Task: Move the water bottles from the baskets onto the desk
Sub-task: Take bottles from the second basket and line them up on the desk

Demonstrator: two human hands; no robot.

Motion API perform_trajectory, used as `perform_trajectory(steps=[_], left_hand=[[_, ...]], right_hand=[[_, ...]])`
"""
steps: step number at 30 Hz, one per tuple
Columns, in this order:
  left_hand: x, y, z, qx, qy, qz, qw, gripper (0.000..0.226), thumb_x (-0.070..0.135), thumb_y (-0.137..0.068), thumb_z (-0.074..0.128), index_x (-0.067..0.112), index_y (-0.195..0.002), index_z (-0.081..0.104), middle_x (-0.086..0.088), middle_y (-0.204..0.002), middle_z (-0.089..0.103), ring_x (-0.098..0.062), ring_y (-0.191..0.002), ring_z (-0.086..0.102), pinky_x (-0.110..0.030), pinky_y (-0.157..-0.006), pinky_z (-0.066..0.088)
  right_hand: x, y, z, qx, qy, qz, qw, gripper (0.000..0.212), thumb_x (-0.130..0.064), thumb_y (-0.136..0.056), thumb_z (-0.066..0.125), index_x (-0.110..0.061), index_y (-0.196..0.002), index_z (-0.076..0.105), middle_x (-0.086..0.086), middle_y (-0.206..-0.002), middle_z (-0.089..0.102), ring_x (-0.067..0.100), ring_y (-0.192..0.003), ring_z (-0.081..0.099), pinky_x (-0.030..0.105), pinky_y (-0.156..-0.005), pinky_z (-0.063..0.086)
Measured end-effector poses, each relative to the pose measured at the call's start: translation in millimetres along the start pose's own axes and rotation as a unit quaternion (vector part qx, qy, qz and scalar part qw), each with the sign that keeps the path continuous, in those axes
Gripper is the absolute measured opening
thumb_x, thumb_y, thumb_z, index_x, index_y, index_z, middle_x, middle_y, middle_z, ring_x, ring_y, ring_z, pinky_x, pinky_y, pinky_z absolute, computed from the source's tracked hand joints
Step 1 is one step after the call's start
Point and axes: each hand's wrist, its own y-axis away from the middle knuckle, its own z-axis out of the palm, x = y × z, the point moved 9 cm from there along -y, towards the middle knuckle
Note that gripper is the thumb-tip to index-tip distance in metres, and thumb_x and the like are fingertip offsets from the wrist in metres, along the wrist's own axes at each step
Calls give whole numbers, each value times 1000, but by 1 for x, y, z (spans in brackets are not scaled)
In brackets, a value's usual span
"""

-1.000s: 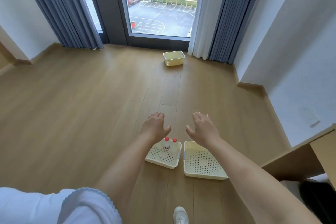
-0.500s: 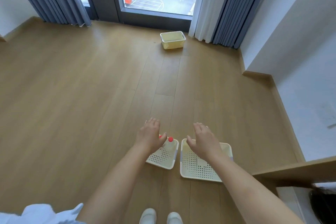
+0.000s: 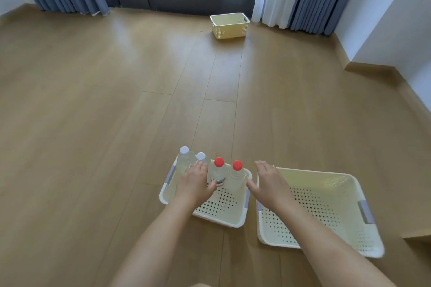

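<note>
Both hands have dropped lower over the baskets. Left hand [image 3: 194,184] and right hand [image 3: 268,184] hover released, flanking two red-capped bottles [image 3: 229,175]. White-capped bottles [image 3: 186,158] stand behind; a third basket [image 3: 229,25] sits by the window.

The left hand [image 3: 194,183] hides the white-capped bottles' [image 3: 186,161] lower parts, perhaps touching them.

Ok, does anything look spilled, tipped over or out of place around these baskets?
Nothing stands out. All four bottles stand upright with caps on in the left basket; the right basket and the far basket sit level on a dry floor.
</note>
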Motion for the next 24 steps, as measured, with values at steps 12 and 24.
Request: perform_trajectory(steps=[12, 24], left_hand=[[-43, -45, 121, 28, 144, -49, 988, 54, 34, -91, 54, 7, -136, 41, -8, -138, 48, -21, -129, 42, -31, -100, 36], [-37, -93, 130, 94, 241, -37, 965, 76, 32, -87, 63, 12, -148, 23, -1, -153, 30, -15, -141, 28, -32, -113, 30]], right_hand=[[43, -37, 124, 31, -127, 40, 991, 63, -34, -93, 50, -14, -147, 27, 0, -150, 35, 17, -136, 34, 33, -105, 35], [50, -73, 128, 38, -200, 70, 976, 77, -35, -84, 65, -14, -146, 26, 0, -151, 31, 16, -138, 32, 29, -105, 32]])
